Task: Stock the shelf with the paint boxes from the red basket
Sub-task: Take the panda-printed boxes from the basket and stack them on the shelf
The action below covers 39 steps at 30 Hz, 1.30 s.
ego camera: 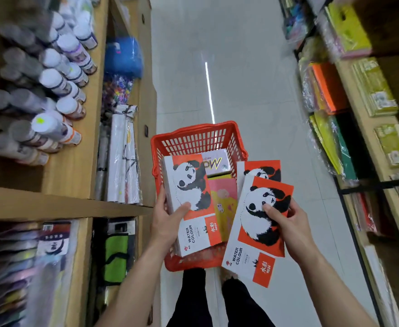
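one panda box (262, 172) half hidden behind another (257, 230)

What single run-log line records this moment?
left hand: holds one panda watercolour box | right hand: holds two panda boxes | red basket: other boxes inside | shelf: not stocked yet

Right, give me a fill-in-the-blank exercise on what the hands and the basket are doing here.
1. The left hand holds ____ panda box.
2. The right hand holds ____ panda boxes, fanned one over the other.
3. The basket standing on the floor is ____ in colour.
4. Each panda box reads "WATER ____".

Missing words: one; two; red; COLOUR
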### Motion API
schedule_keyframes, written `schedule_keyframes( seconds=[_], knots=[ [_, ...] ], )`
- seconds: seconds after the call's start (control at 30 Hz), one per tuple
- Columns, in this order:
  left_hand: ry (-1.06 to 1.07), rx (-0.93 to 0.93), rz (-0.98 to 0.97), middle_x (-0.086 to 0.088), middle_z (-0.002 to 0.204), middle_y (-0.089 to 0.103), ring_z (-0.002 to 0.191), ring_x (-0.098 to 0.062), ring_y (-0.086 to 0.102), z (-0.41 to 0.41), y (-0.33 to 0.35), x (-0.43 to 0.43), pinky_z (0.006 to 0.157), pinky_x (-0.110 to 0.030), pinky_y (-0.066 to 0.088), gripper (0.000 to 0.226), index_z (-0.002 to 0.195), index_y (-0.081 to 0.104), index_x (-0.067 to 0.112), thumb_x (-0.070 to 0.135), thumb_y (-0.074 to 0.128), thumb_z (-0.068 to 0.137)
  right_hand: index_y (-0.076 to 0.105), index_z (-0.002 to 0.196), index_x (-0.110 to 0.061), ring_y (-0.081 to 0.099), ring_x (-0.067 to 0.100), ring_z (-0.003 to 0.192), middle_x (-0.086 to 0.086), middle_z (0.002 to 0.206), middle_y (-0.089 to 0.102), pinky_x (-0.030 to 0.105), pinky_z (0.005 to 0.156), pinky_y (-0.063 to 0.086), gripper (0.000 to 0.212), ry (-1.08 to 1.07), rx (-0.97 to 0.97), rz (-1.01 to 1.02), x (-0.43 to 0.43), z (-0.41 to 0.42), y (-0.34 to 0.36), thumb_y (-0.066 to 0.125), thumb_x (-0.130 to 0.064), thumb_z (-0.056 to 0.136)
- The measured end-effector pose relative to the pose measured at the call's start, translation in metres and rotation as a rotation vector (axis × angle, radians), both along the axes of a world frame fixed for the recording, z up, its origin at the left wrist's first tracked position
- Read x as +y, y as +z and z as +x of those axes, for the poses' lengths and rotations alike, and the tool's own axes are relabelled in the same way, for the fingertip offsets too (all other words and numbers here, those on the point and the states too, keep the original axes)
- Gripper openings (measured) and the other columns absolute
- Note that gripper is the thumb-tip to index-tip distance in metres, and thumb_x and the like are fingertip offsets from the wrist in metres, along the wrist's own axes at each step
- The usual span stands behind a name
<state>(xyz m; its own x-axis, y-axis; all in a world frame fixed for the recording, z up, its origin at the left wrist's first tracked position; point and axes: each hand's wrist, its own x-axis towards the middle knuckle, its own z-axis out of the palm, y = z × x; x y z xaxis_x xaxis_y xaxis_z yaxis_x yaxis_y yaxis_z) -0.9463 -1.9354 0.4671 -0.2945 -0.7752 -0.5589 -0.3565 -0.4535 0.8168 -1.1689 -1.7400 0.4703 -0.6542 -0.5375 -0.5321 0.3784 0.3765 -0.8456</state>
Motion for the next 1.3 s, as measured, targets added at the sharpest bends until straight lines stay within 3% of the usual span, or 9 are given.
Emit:
schedule_keyframes(
  seconds=[0.13, 0.23, 0.4, 0.5, 0.63, 0.77, 1.0, 1.13, 1.3],
  knots=[
    [0.084, 0.062, -0.050, 0.002, 0.117, 0.076, 0.105, -0.030, 0.075, 0.025, 0.061, 0.009, 0.089, -0.058, 0.060, 0.066, 0.140, 0.053, 0.042, 0.002, 0.075, 0.091, 0.075, 0.112, -0.031, 0.082, 0.025, 0.098, 0.001, 0.111, 0.083, 0.031, 0.074, 0.065, 0.047, 0.082, -0.035, -0.119, -0.027, 0.009, 0.051, 0.088, -0.042, 0.068],
    [0.139, 0.120, -0.120, 0.005, 0.111, 0.080, 0.096, -0.027, 0.078, 0.048, 0.109, 0.019, 0.073, -0.045, 0.065, 0.064, 0.118, 0.059, 0.061, 0.008, 0.079, 0.088, 0.075, 0.114, -0.030, 0.081, 0.029, 0.101, 0.005, 0.114, 0.083, 0.041, 0.082, 0.065, 0.047, 0.206, -0.047, -0.203, -0.049, 0.018, 0.085, 0.088, -0.041, 0.070],
    [0.343, 0.207, -0.271, 0.002, 0.117, 0.079, 0.094, -0.026, 0.079, 0.099, 0.182, 0.053, 0.065, -0.033, 0.063, 0.075, 0.142, 0.055, 0.035, 0.026, 0.082, 0.073, 0.078, 0.107, -0.034, 0.081, 0.030, 0.100, 0.005, 0.111, 0.083, 0.041, 0.082, 0.065, 0.039, 0.444, -0.037, -0.341, -0.089, 0.044, 0.156, 0.089, -0.037, 0.069],
    [0.462, 0.225, -0.345, -0.003, 0.117, 0.079, 0.092, -0.033, 0.079, 0.134, 0.223, 0.083, 0.067, -0.040, 0.063, 0.085, 0.144, 0.052, 0.037, 0.035, 0.084, 0.066, 0.079, 0.101, -0.042, 0.081, 0.020, 0.097, -0.005, 0.105, 0.084, 0.029, 0.077, 0.065, 0.032, 0.616, 0.001, -0.420, -0.109, 0.074, 0.203, 0.087, -0.030, 0.072],
    [0.654, 0.210, -0.465, 0.003, 0.115, 0.079, 0.091, -0.026, 0.080, 0.183, 0.270, 0.127, 0.062, -0.031, 0.063, 0.074, 0.134, 0.060, 0.046, 0.025, 0.092, 0.071, 0.078, 0.109, -0.024, 0.081, 0.027, 0.100, 0.004, 0.106, 0.084, 0.044, 0.089, 0.063, 0.046, 0.800, 0.003, -0.549, -0.129, 0.128, 0.259, 0.088, -0.033, 0.064],
    [0.824, 0.221, -0.563, 0.002, 0.119, 0.078, 0.094, -0.031, 0.079, 0.231, 0.306, 0.165, 0.062, -0.037, 0.063, 0.079, 0.140, 0.057, 0.039, 0.023, 0.091, 0.071, 0.081, 0.099, -0.033, 0.081, 0.019, 0.093, 0.001, 0.104, 0.085, 0.030, 0.075, 0.064, 0.034, 0.956, -0.042, -0.659, -0.147, 0.189, 0.303, 0.089, -0.027, 0.067],
    [1.044, 0.204, -0.688, 0.000, 0.119, 0.078, 0.093, -0.029, 0.079, 0.305, 0.321, 0.221, 0.066, -0.040, 0.063, 0.066, 0.139, 0.058, 0.036, 0.026, 0.077, 0.077, 0.082, 0.099, -0.027, 0.083, 0.023, 0.085, 0.005, 0.103, 0.085, 0.032, 0.065, 0.063, 0.029, 1.185, -0.088, -0.672, -0.180, 0.305, 0.341, 0.090, -0.022, 0.072],
    [1.140, 0.195, -0.682, -0.002, 0.121, 0.077, 0.099, -0.035, 0.077, 0.337, 0.312, 0.246, 0.073, -0.044, 0.062, 0.058, 0.140, 0.057, 0.034, 0.008, 0.072, 0.091, 0.076, 0.112, -0.018, 0.083, 0.029, 0.089, 0.005, 0.104, 0.085, 0.038, 0.070, 0.065, 0.052, 1.252, -0.084, -0.613, -0.196, 0.352, 0.344, 0.094, -0.029, 0.065],
    [1.233, 0.185, -0.659, 0.003, 0.113, 0.080, 0.085, -0.024, 0.080, 0.351, 0.307, 0.265, 0.057, -0.031, 0.062, 0.058, 0.138, 0.059, 0.035, 0.005, 0.071, 0.090, 0.069, 0.123, -0.015, 0.083, 0.030, 0.092, 0.004, 0.107, 0.084, 0.046, 0.078, 0.067, 0.059, 1.330, -0.080, -0.518, -0.222, 0.389, 0.341, 0.093, -0.032, 0.073]
  ],
)
